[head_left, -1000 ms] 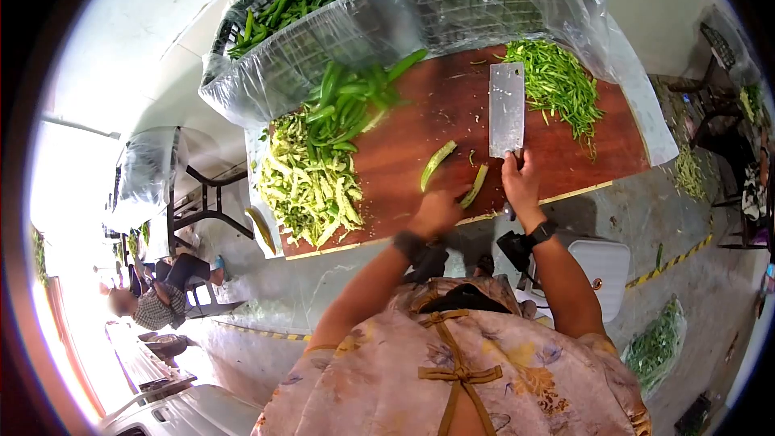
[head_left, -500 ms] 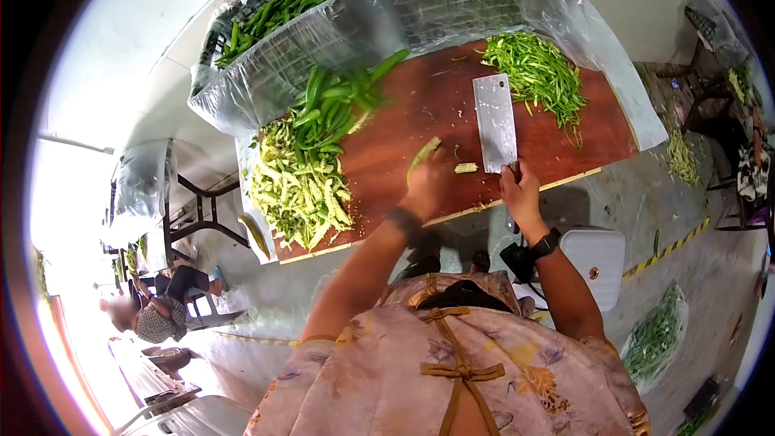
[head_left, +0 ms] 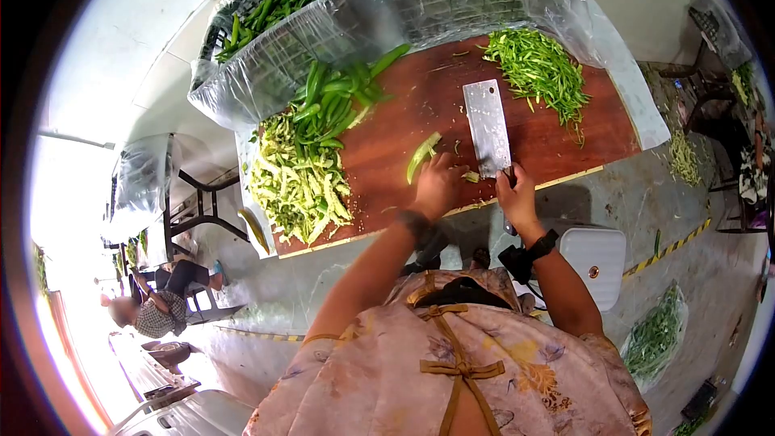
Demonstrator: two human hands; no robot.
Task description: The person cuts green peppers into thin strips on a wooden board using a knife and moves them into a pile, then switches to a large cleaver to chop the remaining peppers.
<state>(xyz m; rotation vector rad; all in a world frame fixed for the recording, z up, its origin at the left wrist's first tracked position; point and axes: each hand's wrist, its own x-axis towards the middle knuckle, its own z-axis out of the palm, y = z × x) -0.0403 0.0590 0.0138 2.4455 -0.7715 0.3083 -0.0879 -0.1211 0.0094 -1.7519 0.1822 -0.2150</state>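
Observation:
My right hand [head_left: 517,194] grips the handle of a cleaver, whose broad blade [head_left: 488,129] lies over the reddish-brown board [head_left: 404,121]. Just left of the blade, my left hand [head_left: 438,186] is at the board's front edge, fingers curled; what it may hold is hidden. A pale green pepper piece [head_left: 423,155] lies at its fingertips, and a small cut piece [head_left: 471,176] is between hand and blade. Whole green peppers [head_left: 331,105] and a heap of pale pepper cores [head_left: 295,186] are on the left. Thin green shreds [head_left: 541,73] are piled at the back right.
Two plastic-lined crates [head_left: 274,48] [head_left: 460,0] stand behind the board, the left one with green peppers. A white stool [head_left: 593,266] is below the board's right side. A bag of greens [head_left: 655,335] lies on the floor. Another person [head_left: 161,311] sits at far left.
The cleaver's blade has shifted slightly left and down. My left hand has moved right and down, away from the pale pepper piece's middle, close to the small cut piece.

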